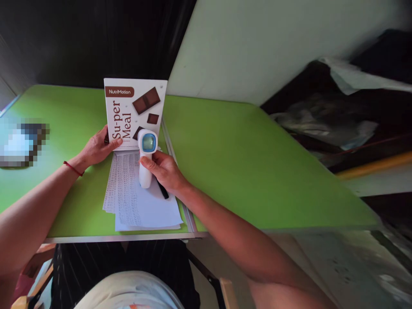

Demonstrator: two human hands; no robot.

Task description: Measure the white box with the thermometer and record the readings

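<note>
A white box (112, 116) with brown "NutriMotion Su-per Meal" print and chocolate pictures stands upright over the papers. My left hand (98, 146) is closed on its lower left edge, thumb across the front. In my right hand (167, 169) is a white infrared thermometer (146, 176) with a blue-rimmed screen facing me, held by its handle in front of the box's lower right corner. Beneath both hands lie sheets of paper (148, 210) covered partly in handwriting. A black pen (163, 191) rests on them, partly hidden by my right hand.
The green folding table (241, 171) has a metal seam (189, 219) right of the papers. A pixelated object (21, 143) lies at the left. Behind the table are a dark panel (96, 38) and a pale wall (241, 47). Dark shelving with plastic bags (322, 124) stands at the right.
</note>
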